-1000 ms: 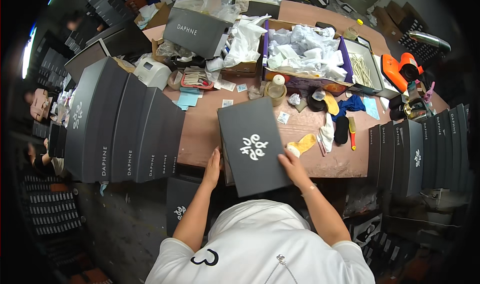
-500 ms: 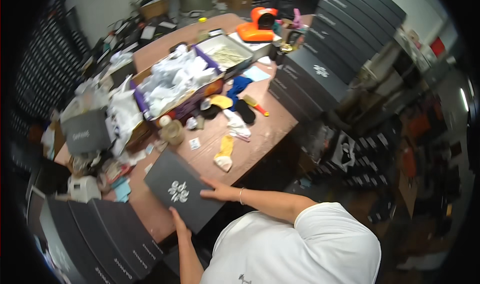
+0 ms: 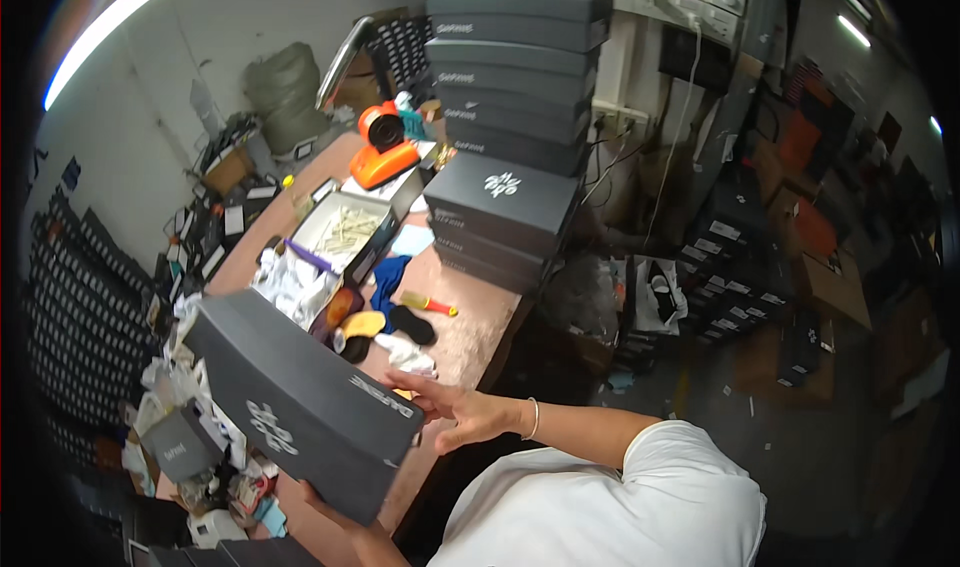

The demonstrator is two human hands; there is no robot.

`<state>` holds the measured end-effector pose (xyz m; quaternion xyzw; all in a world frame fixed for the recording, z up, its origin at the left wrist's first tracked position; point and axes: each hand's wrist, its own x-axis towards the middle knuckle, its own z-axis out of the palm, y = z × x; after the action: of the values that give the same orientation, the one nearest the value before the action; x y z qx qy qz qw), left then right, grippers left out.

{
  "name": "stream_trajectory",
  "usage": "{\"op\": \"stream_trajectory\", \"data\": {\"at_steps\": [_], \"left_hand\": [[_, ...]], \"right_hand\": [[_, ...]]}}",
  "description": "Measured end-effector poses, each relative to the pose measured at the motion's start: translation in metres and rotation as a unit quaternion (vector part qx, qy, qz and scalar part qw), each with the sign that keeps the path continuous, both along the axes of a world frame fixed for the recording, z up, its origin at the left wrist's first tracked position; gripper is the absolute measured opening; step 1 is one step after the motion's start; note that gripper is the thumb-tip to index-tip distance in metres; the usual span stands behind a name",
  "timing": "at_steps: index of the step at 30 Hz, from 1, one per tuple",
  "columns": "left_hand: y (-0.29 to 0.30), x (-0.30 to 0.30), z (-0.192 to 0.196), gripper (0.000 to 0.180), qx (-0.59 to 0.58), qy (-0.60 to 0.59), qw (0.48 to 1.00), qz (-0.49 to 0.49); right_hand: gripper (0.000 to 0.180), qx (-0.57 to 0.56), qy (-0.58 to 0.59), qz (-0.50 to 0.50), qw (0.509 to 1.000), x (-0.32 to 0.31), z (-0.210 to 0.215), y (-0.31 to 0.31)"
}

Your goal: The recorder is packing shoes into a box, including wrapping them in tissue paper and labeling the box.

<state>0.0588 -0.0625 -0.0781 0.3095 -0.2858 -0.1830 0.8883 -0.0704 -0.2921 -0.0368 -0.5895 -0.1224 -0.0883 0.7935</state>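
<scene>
A closed dark grey shoebox [image 3: 330, 397] with a pale flower-like emblem is up in front of me, tilted over the near part of the table. My left hand [image 3: 340, 517] grips its near lower edge, with most of the fingers hidden by the box. At the box's right end, my right hand [image 3: 455, 414] has its fingers against the far side and its thumb apart. Just beyond the box lie a white cloth [image 3: 405, 355], a yellow cloth-like piece [image 3: 362, 324], a black pad [image 3: 412, 325] and a brush-like tool with a red and yellow handle [image 3: 430, 304].
Tall stacks of shoeboxes [image 3: 515, 77] rise at the table's far right, with a lower pile [image 3: 490, 207] before them. An orange device [image 3: 385, 162] and an open box of pale sticks [image 3: 345, 232] stand farther back. More shoeboxes [image 3: 265, 552] edge the lower left.
The shoebox has come up off the table and tilted, so its printed side shows. Both hands moved with it. My view has swung right, toward the stacked shoeboxes.
</scene>
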Motion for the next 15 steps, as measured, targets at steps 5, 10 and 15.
{"op": "stream_trajectory", "data": {"at_steps": [5,10,15], "left_hand": [[-0.135,0.041,0.122,0.060,-0.059,0.081,0.995,0.015],[-0.290,0.081,0.279,0.051,-0.098,-0.065,0.988,-0.101],[-0.465,0.050,0.434,0.035,-0.068,-0.253,0.961,-0.087]], "right_hand": [[0.081,-0.091,0.006,-0.101,0.991,-0.064,0.008,-0.102],[0.060,-0.032,0.082,-0.222,0.971,-0.149,-0.035,-0.149],[0.046,0.062,0.108,-0.336,0.933,-0.210,-0.083,-0.153]]}}
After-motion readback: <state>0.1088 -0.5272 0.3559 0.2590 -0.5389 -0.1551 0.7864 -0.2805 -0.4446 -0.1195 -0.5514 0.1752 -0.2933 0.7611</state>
